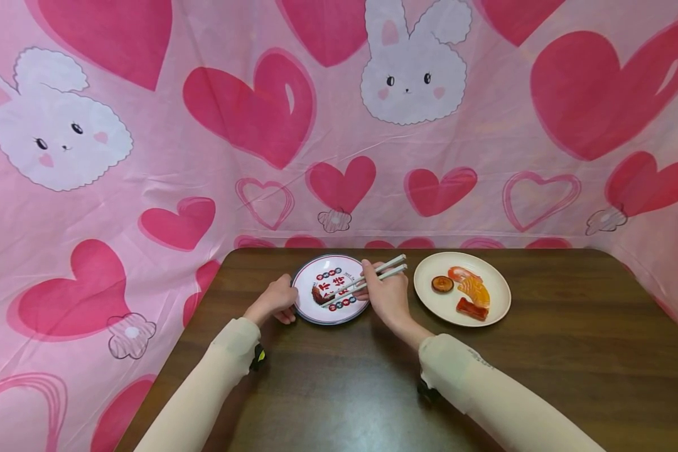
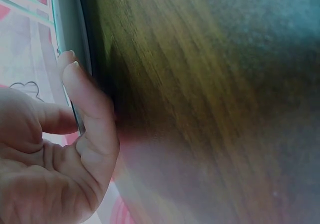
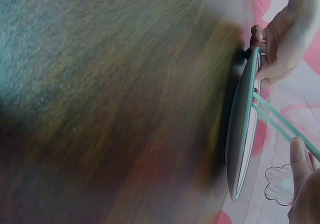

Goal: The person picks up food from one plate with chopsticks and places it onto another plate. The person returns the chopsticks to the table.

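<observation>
A white plate (image 1: pixel 309 273) with a dark blue rim and red and blue printed characters is at the table's far side. My left hand (image 1: pixel 278 297) pinches its left rim, thumb above and curled fingers (image 2: pixel 95 103) underneath. In my right hand (image 1: pixel 388 295) is a pair of pale chopsticks (image 1: pixel 393 263), slanting down to the left over this plate. Their tips meet a small, dark reddish-brown food piece (image 1: pixel 318 295) lying on the plate's left part. Whether the tips grip that piece is too small to tell. The right wrist view shows the plate (image 3: pixel 240 134) edge-on.
A cream plate (image 1: pixel 429 307) stands to the right of my right hand. It carries a round brown slice (image 1: pixel 442 284), an orange and yellow shrimp-like piece (image 1: pixel 474 290) and a red-brown strip (image 1: pixel 472 309). Behind the wooden table (image 1: pixel 339 383) hangs a pink heart-patterned cloth (image 1: pixel 339 138).
</observation>
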